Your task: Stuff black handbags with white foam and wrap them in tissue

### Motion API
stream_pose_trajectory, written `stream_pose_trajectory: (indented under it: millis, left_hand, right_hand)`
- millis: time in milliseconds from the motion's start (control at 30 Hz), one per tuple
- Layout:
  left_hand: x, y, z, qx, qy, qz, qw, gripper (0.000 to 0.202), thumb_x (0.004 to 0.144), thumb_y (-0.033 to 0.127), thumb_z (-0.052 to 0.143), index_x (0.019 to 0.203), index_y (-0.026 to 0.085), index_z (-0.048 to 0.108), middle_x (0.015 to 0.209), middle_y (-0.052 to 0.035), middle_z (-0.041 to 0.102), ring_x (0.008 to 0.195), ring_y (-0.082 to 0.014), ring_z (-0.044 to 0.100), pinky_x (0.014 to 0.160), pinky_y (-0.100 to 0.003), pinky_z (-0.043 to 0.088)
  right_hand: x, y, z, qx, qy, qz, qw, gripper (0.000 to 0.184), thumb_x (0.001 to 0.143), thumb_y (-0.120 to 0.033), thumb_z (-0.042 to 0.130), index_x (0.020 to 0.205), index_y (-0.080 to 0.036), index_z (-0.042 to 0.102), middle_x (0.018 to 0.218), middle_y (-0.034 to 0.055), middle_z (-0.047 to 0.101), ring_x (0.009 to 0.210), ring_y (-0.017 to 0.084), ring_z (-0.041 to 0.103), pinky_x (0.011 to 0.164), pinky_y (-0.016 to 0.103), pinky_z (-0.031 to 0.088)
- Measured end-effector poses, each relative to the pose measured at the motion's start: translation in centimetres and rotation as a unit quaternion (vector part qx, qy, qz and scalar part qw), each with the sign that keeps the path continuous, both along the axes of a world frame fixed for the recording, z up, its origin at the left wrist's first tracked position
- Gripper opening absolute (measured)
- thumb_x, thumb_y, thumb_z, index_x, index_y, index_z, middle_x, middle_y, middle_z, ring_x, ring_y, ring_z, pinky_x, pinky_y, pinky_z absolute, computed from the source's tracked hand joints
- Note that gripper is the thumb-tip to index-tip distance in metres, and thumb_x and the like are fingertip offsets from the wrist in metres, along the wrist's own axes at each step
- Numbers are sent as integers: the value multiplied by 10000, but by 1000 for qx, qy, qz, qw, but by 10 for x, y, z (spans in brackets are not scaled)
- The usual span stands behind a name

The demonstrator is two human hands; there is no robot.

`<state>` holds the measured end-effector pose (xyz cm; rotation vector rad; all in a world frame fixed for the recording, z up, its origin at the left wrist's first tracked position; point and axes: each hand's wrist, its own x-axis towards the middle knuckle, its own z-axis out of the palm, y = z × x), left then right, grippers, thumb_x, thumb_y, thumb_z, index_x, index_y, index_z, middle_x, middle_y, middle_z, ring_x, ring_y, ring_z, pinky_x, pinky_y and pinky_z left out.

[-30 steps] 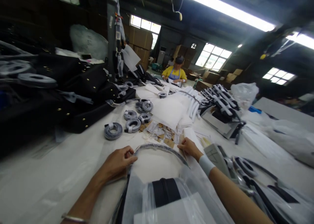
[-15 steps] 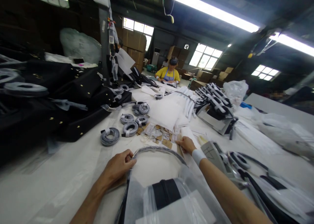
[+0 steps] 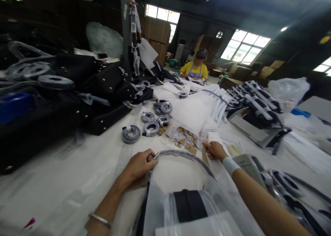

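Wristwear: bangle [image 3: 100, 219] left, band [image 3: 231, 165] right

Left hand [image 3: 139, 165], right hand [image 3: 215, 150] bare; same for left forearm [image 3: 113, 198], right forearm [image 3: 263, 205]. Bangle: thin, silver-coloured, shiny, loops round the forearm above the wrist. Band: pale grey-blue, wide, flat, matte, wraps close round the wrist.

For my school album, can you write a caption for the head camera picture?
Busy worktable: left fingers hold a curved handle, right fingers near brown cards, grey coils beyond.

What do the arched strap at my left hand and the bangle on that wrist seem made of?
Arched strap: dark, perhaps leather-like, though seemingly wrapped in glossy clear plastic, judging by its crinkled shine. Bangle: probably polished metal, from its silvery highlights.
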<state>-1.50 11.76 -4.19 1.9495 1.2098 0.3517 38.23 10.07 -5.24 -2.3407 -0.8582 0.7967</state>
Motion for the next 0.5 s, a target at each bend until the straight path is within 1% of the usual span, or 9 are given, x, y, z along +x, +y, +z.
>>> stream_pose_trajectory:
  millis: [67, 133, 200, 267, 333, 400, 433, 467, 500]
  left_hand:
    - [0, 0, -1, -4, -2, 7, 1000, 263, 796, 424, 568, 972, 240, 635, 745, 36, 667, 692, -159, 599, 585, -257, 329]
    - [0, -1, -1, -6, -5, 11, 1000, 247, 795, 410, 568, 962, 243, 639, 740, 36, 672, 689, -160, 602, 587, -260, 332]
    - [0, -2, -2, -6, -7, 16, 1000, 236, 787, 394, 573, 958, 247, 643, 740, 36, 679, 694, -164, 607, 593, -262, 337]
    - [0, -3, -1, -5, -6, 21, 1000, 234, 777, 386, 581, 958, 253, 647, 754, 33, 689, 706, -170, 611, 602, -266, 342]
    - [0, -4, 0, -2, -5, 25, 1000, 239, 774, 390, 587, 962, 257, 649, 774, 31, 698, 715, -172, 614, 610, -269, 346]
    - [0, -5, 2, 0, -4, 28, 1000, 247, 774, 403, 596, 965, 258, 652, 781, 29, 701, 718, -174, 617, 612, -269, 348]
    - [0, -5, 3, 1, -3, 28, 1000, 250, 775, 412, 600, 964, 258, 654, 779, 28, 700, 718, -176, 618, 610, -269, 347]
    - [-1, -5, 4, 2, -3, 28, 1000, 251, 775, 420, 604, 960, 259, 657, 776, 28, 700, 718, -178, 620, 606, -269, 347]
    - [-1, -6, 5, 3, -3, 27, 1000, 253, 775, 427, 609, 958, 259, 660, 775, 26, 699, 719, -181, 623, 603, -269, 348]
  right_hand:
    - [2, -1, 1, -15, -16, 23, 999, 299, 958, -382, 556, 737, -184, 515, 503, -24, 541, 354, 109, 503, 355, 218, 402]
    - [2, -5, 8, -22, -45, 49, 998, 276, 936, -362, 567, 723, -196, 512, 514, 3, 566, 377, 135, 535, 373, 239, 416]
    - [-1, -8, 20, -21, -80, 75, 994, 236, 905, -335, 595, 721, -198, 539, 551, 21, 600, 420, 151, 566, 418, 251, 432]
    - [-12, -5, 35, 7, -134, 112, 985, 201, 893, -342, 604, 751, -201, 586, 615, 26, 638, 481, 154, 592, 486, 253, 445]
    - [-37, 4, 50, 66, -193, 168, 964, 194, 895, -373, 596, 791, -212, 626, 679, 25, 667, 547, 159, 609, 552, 256, 453]
    - [-77, 20, 62, 130, -225, 252, 932, 174, 893, -362, 598, 815, -216, 653, 741, 31, 692, 629, 175, 632, 612, 263, 465]
    - [-100, 29, 66, 153, -221, 310, 912, 141, 895, -333, 597, 852, -218, 665, 798, 35, 708, 693, 183, 646, 658, 265, 473]
    - [-125, 39, 68, 170, -222, 369, 887, 111, 892, -295, 599, 900, -215, 675, 872, 43, 719, 754, 189, 653, 709, 270, 480]
    - [-150, 49, 69, 193, -239, 416, 856, 121, 886, -253, 599, 967, -205, 676, 954, 58, 720, 824, 197, 655, 770, 279, 480]
